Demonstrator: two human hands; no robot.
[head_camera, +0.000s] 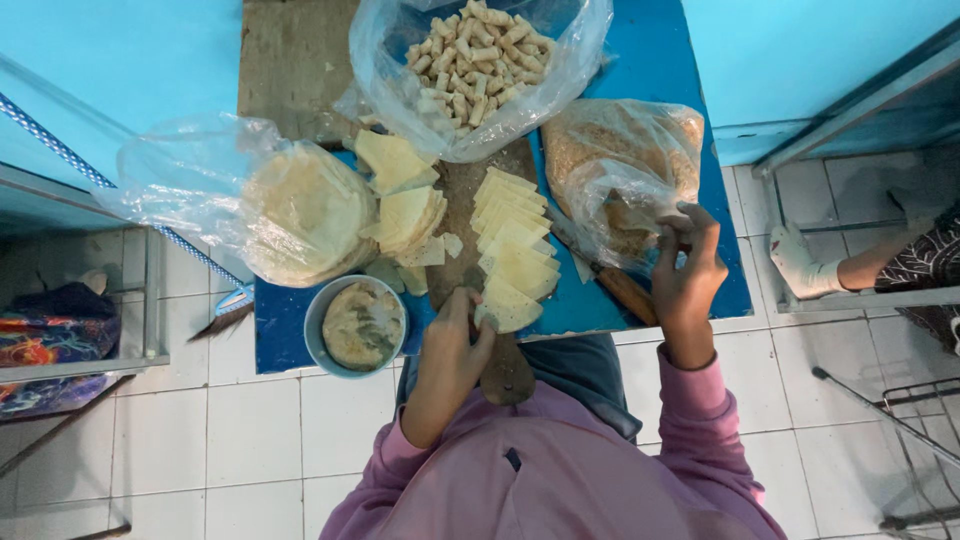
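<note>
1. Left hand (452, 345): fingers loosely curled, tips touching the nearest pale wrapper sheet (508, 305) on the wooden board (460, 195).
2. Right hand (688, 270): fingers pinched at the open crumb bag (625, 165); contents of the pinch unclear.
3. Around: knife (612, 280), paste bowl (360, 325), round wrappers (305, 212), bag of rolls (478, 60), all on the blue surface (655, 60).

Three clear plastic bags are sitting on the blue bench (690, 80): top bag (480, 70) holding small pale rolls, right bag (625, 170) holding brown crumbs, right hand (688, 265) touching it, left bag (255, 195) lying around round flat wrappers.
</note>
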